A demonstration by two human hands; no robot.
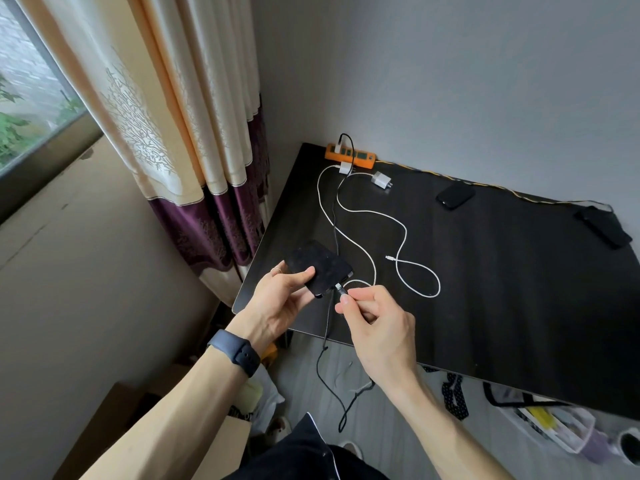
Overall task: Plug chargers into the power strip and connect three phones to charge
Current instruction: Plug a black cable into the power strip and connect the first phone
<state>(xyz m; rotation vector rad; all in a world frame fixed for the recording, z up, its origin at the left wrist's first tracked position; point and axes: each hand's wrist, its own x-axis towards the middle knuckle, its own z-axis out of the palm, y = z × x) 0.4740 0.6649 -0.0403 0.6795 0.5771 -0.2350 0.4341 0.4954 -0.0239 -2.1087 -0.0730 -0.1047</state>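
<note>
Table [502,289]: dark matte wood grain, rectangular, with a rounded near corner.

Orange power strip [349,155]: a long plastic bar at the table's 12 o'clock edge, against the grey wall. A white plugged adapter [337,147] stands in its left end. A thin black cable [334,216] leaves it, runs toward 6 o'clock and hangs off the near edge in a slack loop.

Two loose adapters, both white cubes, lie flat just in front of the strip: the nearer adapter [345,167] and the pronged adapter [381,179]. Smooth white cables [403,233] snake from them across the top.

Black phone [317,266]: a flat slab with a dull, faintly fuzzy face and rounded corners. It is held tilted over the table's 7 o'clock corner.

Left hand [280,299]: palm up, thumb laid across the phone's face, other fingers curled behind it — a firm grip. A matte slate watch band [239,355] circles the wrist.

Right hand [377,327]: at 4 o'clock of the phone. Thumb and forefinger pinch a small metal-tipped plug [340,291]; the remaining fingers are folded into the palm. The plug's tip is at the phone's lower edge — whether it is seated I cannot tell, nor which cable it ends.

Second phone [455,196]: glossy black and rounded, at 2 o'clock of the held phone. Third phone [604,225]: dark and angled, at the table's 3 o'clock end.
</note>
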